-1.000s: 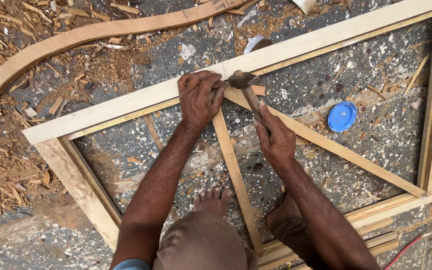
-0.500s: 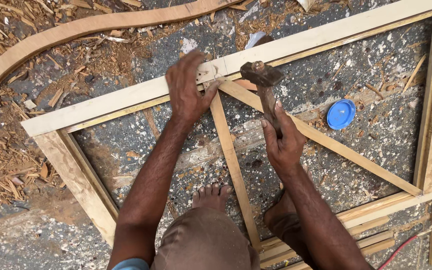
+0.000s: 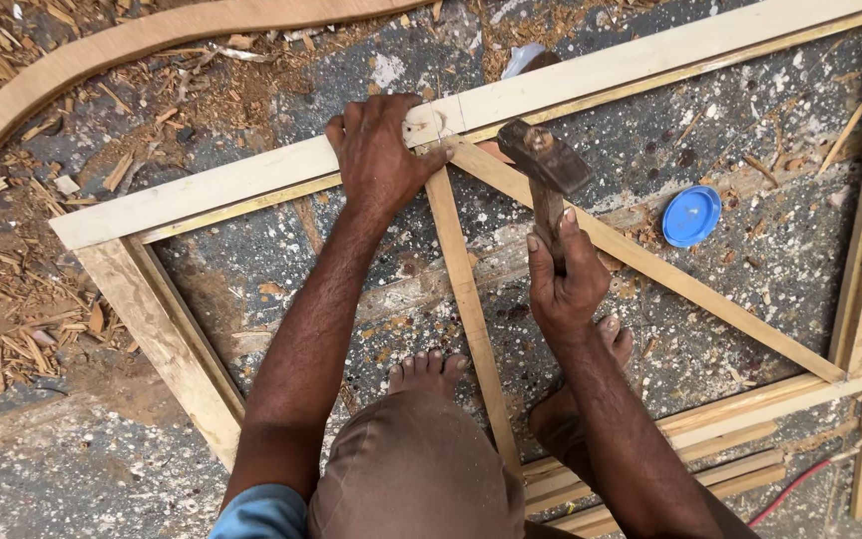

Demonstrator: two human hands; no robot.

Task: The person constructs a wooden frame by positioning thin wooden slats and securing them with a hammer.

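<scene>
Head view: hand pins the joint, hammer lifted beside it

Head camera looks straight down on a person crouched over a pale wooden frame (image 3: 251, 185) lying flat on a speckled floor (image 3: 750, 130). The left hand (image 3: 381, 150) lies spread, palm down, over the top rail where a thin upright strip (image 3: 466, 299) and a diagonal strip (image 3: 650, 269) meet it. Its fingers curl over the rail's far edge and the thumb presses near the joint, apparently to keep the strips from shifting; whether it pinches a nail there is hidden.

The right hand (image 3: 566, 274) is wrapped fully round the handle of a hammer (image 3: 544, 160), gripping low on the handle, probably for swing. The hammer's dark head is tilted, just right of the joint and apart from the left fingers, above the diagonal strip rather than on the rail. Bare toes (image 3: 429, 369) rest on the floor inside the frame beside the upright strip, which suggests a steadying crouch.

A blue round lid (image 3: 691, 215) lies on the floor inside the frame, well right of the hammer. Wood shavings (image 3: 22, 289) cover the floor to the left, and a curved board (image 3: 152, 35) runs along the top.

Against the picture half a second ago, the hammer head sits a little further right of and lower than the joint, the left hand stays on the same spot of the rail, and the lid has not moved.
</scene>
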